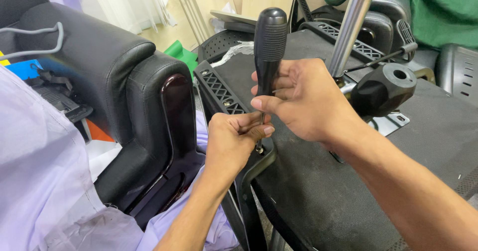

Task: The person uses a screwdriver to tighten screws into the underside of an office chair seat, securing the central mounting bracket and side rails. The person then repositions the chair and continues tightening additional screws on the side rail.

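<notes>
**Screwdriver upright at the armrest bracket**

No label or sign can be read here. A blue packet [25, 68] with a yellow corner lies at the far left, partly under a grey cable [35, 41]; an orange patch shows below it and a green sheet [181, 54] lies on the floor behind the chairs.

The screwdriver [268, 52] stands nearly upright, its long axis running top to bottom, black ribbed handle up and tip down. The right hand [298, 99] is closed around the lower handle and the top of the shaft. The left hand [234, 141] is clenched around the lower shaft, just above the tip. The tip meets a screw [259, 150] on the black armrest bracket [259, 164] at the edge of the upturned seat base [318, 181].

Most of the shaft is hidden by the two hands, and the screw head is too small to make out. The chrome column [348, 29] is cut off at the top edge, beside a black knob [386, 87]. A padded black chair [114, 82] stands at left.
</notes>
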